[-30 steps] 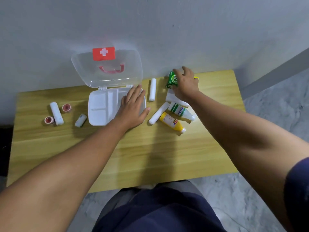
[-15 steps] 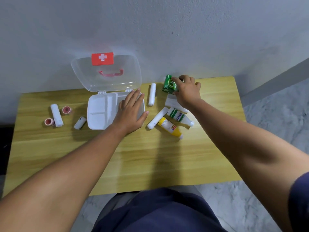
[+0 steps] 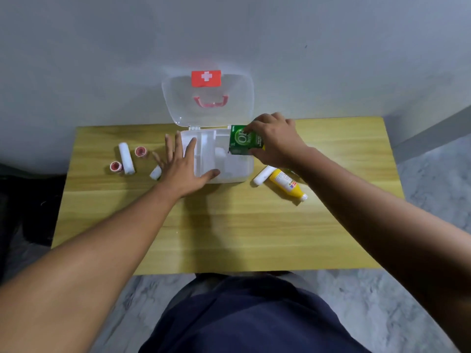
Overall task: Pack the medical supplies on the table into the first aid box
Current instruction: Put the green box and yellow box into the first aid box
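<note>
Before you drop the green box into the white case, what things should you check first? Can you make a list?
1. Lid open and out of the way: ok, it stands up against the wall.
2. Right hand grips the green box: ok.
3. Green box over the case: ok, above its right side.
4. Left hand steadies the case: ok, flat on its left part.
5. Room in the right section: cannot tell, something white lies there, blurred.
6. Other supplies waiting: not ok, the yellow bottle and tape rolls are on the table.
</note>
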